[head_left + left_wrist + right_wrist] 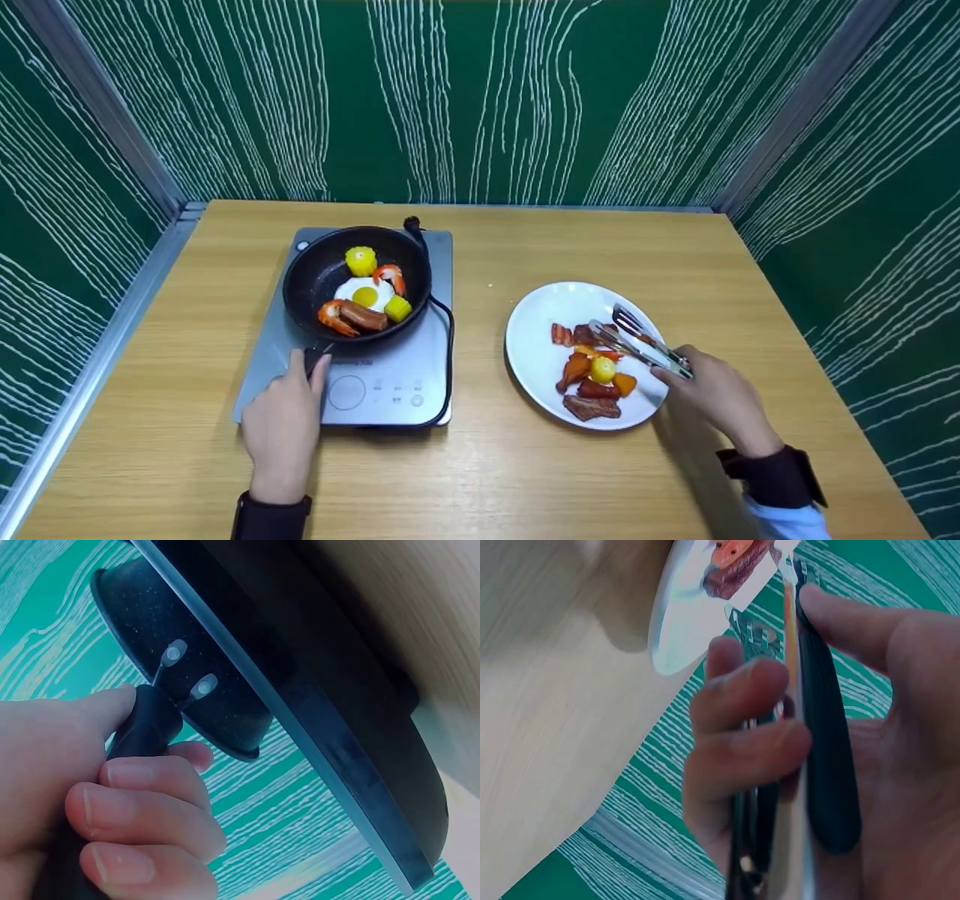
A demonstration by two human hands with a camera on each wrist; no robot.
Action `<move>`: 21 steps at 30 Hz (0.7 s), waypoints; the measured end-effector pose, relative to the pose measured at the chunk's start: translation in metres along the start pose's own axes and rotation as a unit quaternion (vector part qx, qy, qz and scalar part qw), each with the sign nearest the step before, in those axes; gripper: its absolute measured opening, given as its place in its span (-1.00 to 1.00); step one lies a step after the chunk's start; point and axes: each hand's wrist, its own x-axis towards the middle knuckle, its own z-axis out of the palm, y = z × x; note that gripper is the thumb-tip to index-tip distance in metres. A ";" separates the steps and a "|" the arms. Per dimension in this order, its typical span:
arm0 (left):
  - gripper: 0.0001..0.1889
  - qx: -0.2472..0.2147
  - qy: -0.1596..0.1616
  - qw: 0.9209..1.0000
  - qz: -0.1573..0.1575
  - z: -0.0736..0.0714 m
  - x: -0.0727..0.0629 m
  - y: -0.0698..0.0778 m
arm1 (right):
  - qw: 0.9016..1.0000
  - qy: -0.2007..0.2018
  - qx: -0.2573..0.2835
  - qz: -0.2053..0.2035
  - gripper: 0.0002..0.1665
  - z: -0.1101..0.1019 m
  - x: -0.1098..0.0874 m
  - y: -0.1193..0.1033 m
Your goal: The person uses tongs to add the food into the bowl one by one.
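Left of the plate (534, 360), the left hand (283, 424) curls its fingers round the handle (146, 726) of the pan (316, 277), which sits on the cooker (412, 360). At the plate's right edge, the right hand (718, 394) grips the tongs (829, 765), thumb on one arm, fingers round the other. Their tips stand slightly apart over the plate; whether they touch the meat (591, 408) is hard to tell. The left hand hides most of the handle; the right-wrist view cuts off the plate.
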 end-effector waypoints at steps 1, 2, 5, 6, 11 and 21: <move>-0.57 0.000 -0.003 1.000 0.000 0.000 0.000 0.000 | 1.000 -0.004 0.001 -0.002 -0.07 -0.001 0.000 0.002; -0.57 0.000 -0.005 1.000 0.000 0.000 0.000 0.000 | 1.000 -0.008 0.000 -0.005 -0.07 -0.003 0.001 0.005; -0.54 -0.002 -0.018 1.000 -0.008 -0.001 0.001 0.000 | 1.000 -0.024 0.002 -0.008 -0.06 -0.007 0.003 0.012; -0.54 -0.002 -0.022 1.000 -0.010 -0.001 0.001 0.000 | 1.000 -0.029 0.002 -0.009 -0.06 -0.007 0.004 0.014; -0.53 -0.003 -0.037 0.999 -0.019 -0.001 0.001 -0.001 | 0.999 -0.037 0.009 -0.010 -0.07 -0.006 0.007 0.019; -0.53 -0.003 -0.017 1.000 -0.011 -0.001 0.000 0.000 | 0.999 0.023 0.014 -0.033 -0.40 0.004 0.006 0.019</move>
